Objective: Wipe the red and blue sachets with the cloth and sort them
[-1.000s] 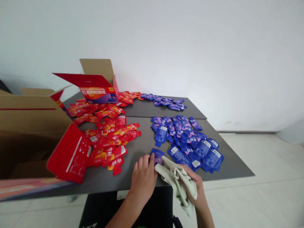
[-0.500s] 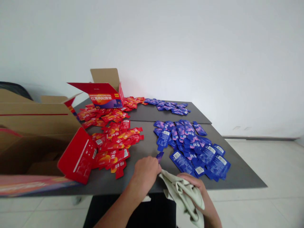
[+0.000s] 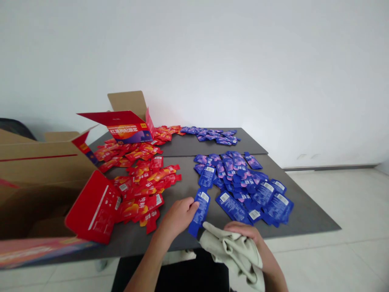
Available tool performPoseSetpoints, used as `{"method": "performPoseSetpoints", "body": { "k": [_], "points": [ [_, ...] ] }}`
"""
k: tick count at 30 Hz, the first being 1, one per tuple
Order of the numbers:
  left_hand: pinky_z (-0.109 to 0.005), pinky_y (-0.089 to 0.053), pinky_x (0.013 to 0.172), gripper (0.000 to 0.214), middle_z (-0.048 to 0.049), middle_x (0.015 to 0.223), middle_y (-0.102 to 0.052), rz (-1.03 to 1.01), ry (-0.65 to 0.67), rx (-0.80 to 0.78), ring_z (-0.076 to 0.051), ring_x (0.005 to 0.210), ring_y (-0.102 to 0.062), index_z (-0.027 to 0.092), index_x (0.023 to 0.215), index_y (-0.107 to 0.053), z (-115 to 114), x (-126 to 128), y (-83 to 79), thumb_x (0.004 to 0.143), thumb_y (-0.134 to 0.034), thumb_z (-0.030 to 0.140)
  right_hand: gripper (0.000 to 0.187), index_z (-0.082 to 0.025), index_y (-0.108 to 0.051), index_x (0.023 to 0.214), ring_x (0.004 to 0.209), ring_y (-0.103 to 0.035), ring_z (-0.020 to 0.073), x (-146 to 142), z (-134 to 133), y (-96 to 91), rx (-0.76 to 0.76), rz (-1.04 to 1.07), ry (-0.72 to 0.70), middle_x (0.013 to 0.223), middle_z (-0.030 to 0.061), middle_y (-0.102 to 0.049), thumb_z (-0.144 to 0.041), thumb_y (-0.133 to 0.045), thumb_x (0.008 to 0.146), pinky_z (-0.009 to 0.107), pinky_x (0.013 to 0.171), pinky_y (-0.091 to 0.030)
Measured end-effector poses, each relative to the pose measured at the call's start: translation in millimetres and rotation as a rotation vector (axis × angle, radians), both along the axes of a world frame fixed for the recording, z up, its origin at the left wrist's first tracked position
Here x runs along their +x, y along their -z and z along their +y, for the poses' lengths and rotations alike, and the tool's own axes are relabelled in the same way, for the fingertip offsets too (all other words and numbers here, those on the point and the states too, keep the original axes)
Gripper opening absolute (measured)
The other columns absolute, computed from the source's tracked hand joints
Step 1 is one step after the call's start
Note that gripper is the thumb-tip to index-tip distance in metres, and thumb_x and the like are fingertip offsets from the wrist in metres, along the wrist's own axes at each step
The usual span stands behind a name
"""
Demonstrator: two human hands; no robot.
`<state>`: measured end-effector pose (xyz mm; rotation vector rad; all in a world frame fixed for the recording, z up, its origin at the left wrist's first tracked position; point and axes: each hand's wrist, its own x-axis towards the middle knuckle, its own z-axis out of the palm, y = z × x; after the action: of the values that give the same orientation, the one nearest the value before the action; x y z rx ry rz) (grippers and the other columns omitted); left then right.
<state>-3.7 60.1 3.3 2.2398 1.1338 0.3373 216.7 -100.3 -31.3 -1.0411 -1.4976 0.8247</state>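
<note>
My left hand (image 3: 176,218) pinches a blue sachet (image 3: 199,211) by its edge, just above the near side of the dark grey table (image 3: 304,215). Its white-labelled back faces up. My right hand (image 3: 247,235) is closed on a crumpled pale green cloth (image 3: 231,251) at the table's front edge, right beside the sachet's lower end. A heap of blue sachets (image 3: 243,182) lies just beyond my right hand. A heap of red sachets (image 3: 142,186) lies beyond my left hand.
A big open cardboard box (image 3: 39,182) with a red flap fills the left side. A smaller open red box (image 3: 127,125) stands at the back left. More red and blue sachets (image 3: 212,136) lie on the far table. White wall behind, tiled floor to the right.
My left hand went from pressing flat on a blue sachet to closing on it and lifting it, turned label side up. My right hand with the cloth drew slightly back toward the table edge.
</note>
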Motion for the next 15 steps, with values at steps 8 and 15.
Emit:
{"method": "performPoseSetpoints", "body": {
  "k": [8, 15],
  "points": [
    [-0.023, -0.043, 0.057, 0.043, 0.0008, 0.067, -0.061, -0.359, -0.063, -0.152, -0.014, 0.063, -0.062, 0.019, 0.08, -0.056, 41.8, 84.1, -8.3, 0.106, -0.037, 0.049, 0.036, -0.025, -0.083, 0.109, 0.092, -0.076, 0.026, 2.1, 0.0, 0.9, -0.118, 0.014, -0.07, 0.101, 0.0111, -0.08, -0.052, -0.077, 0.085, 0.035, 0.083, -0.059],
    [-0.031, -0.059, 0.069, 0.034, -0.005, 0.099, -0.07, -0.366, -0.123, -0.263, -0.015, 0.076, -0.068, 0.014, 0.116, -0.065, 99.1, 162.2, -16.5, 0.104, -0.058, 0.044, 0.042, -0.022, -0.084, 0.106, 0.09, -0.076, 0.026, 5.6, 1.4, 12.4, -0.145, 0.002, -0.064, 0.099, 0.0131, -0.08, -0.057, -0.077, 0.083, 0.036, 0.082, -0.059]
  ]
}}
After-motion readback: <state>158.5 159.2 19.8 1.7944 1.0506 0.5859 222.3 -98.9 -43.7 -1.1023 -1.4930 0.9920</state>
